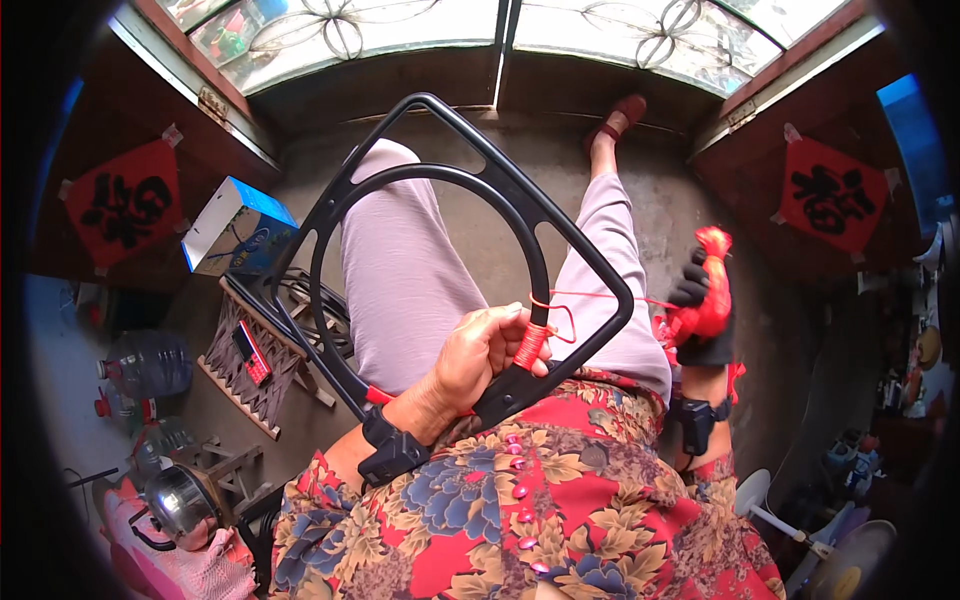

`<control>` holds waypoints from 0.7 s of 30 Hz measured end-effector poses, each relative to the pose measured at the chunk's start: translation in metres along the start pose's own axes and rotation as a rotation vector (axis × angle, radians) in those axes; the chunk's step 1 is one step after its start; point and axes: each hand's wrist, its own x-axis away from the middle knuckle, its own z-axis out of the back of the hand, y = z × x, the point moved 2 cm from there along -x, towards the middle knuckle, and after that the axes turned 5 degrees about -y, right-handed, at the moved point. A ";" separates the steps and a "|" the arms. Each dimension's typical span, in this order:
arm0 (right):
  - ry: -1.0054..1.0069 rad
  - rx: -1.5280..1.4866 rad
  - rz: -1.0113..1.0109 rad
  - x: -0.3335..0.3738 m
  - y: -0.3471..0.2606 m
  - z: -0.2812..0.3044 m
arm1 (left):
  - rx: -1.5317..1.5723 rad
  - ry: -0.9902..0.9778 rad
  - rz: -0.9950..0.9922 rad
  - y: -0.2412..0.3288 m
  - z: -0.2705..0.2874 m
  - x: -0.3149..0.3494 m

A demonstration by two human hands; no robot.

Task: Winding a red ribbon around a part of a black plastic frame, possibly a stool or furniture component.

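One black diamond-shaped frame (512, 190), held over the lap (395, 285), presumably light, stiff and slick, best taken at its red cord coil (531, 347), which the left grip (480, 352) pinches; gloved right grip (708, 348) clutches red cord bundle (708, 305).

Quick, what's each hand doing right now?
Left hand: closed on red cord coiled around the black frame.
Right hand: gloved, closed around a red bundle.

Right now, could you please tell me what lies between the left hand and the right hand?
In the head view, a thin red cord stretches from beside the left hand toward the right hand, crossing the black frame's corner.
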 end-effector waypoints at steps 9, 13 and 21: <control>-0.200 -0.135 0.061 0.039 -0.078 0.045 | -0.080 0.048 -0.024 0.002 -0.002 0.004; -0.029 0.057 0.149 0.038 -0.082 0.048 | -0.132 0.109 -0.039 0.003 -0.011 0.004; 0.185 0.926 0.038 0.037 -0.002 0.007 | -0.281 0.106 -0.108 0.004 -0.008 0.003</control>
